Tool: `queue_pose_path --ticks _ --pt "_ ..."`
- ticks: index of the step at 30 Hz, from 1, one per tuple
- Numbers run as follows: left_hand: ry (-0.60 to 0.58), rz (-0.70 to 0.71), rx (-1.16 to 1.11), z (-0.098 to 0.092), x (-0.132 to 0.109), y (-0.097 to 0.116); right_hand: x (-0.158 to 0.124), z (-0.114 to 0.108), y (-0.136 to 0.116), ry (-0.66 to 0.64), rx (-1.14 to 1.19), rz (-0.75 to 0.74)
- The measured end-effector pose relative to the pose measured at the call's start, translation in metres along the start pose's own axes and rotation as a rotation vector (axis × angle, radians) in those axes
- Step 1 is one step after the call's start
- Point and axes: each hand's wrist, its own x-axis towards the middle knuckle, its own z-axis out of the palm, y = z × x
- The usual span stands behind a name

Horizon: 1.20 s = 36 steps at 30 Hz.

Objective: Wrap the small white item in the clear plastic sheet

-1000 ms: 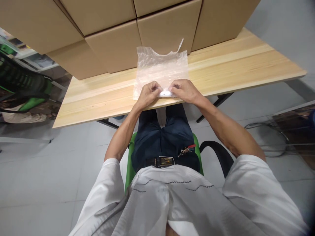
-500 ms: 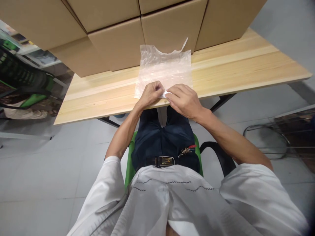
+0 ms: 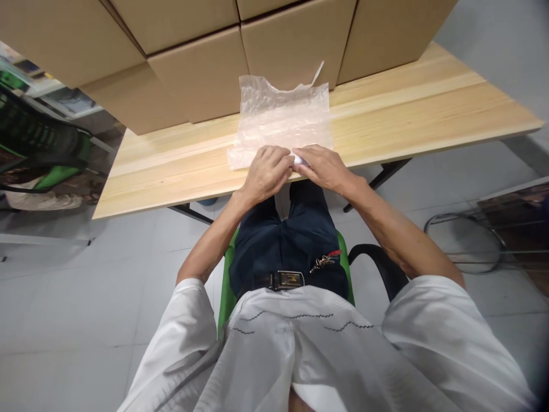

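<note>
A sheet of clear bubble wrap lies flat on the light wooden table, its far edge against the boxes. A small white object sits on the sheet's near edge, mostly hidden between my hands. My left hand curls over the near edge of the wrap and the object from the left. From the right, the fingers of my right hand press on the same edge and the object. Both hands meet at the table's front edge.
Large cardboard boxes are stacked along the back of the table. I sit on a green chair with a black armrest. A green and black chair stands at the left, a wire frame on the floor at the right.
My left hand has slid right and over the wrap's near edge. The white object is now more covered by both hands, and the wrap's near left corner has shifted left.
</note>
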Motion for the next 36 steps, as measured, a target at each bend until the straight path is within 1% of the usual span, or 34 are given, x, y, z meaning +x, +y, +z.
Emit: queue_pose_path --ticks 2,5,7,11,13,18,22,26,30,32,36 --pt "-0.083 0.025 -0.026 0.003 0.002 0.001 0.001 -0.001 0.001 -0.001 0.003 0.005" --pt "-0.148 -0.027 -0.114 0.003 0.010 -0.001 0.003 -0.003 -0.001 -0.009 -0.005 0.021" --pt "-0.151 -0.080 -0.184 0.000 0.015 -0.002 0.004 -0.005 -0.003 -0.010 -0.015 0.034" --pt "-0.149 -0.157 -0.272 -0.007 0.023 -0.003 0.010 -0.007 -0.006 0.028 -0.038 0.051" --pt "-0.158 -0.175 -0.279 -0.011 0.024 -0.001 0.013 -0.009 -0.007 0.015 -0.048 0.077" --pt "-0.179 -0.197 -0.255 -0.018 0.018 0.001 0.019 -0.016 -0.014 -0.070 -0.034 0.144" --pt "-0.221 -0.206 -0.231 -0.019 0.021 -0.005 0.023 -0.022 -0.018 -0.045 -0.011 0.161" --pt "-0.263 -0.230 -0.252 -0.020 0.034 -0.016 0.040 -0.031 -0.010 -0.066 0.055 0.181" --pt "-0.282 -0.251 -0.357 -0.020 0.049 -0.026 0.056 -0.037 0.002 -0.113 0.111 0.208" --pt "-0.283 -0.275 -0.419 -0.019 0.055 -0.030 0.055 -0.036 0.006 -0.088 0.103 0.219" --pt "-0.303 -0.305 -0.483 -0.017 0.065 -0.036 0.042 -0.026 0.009 -0.010 0.016 0.252"
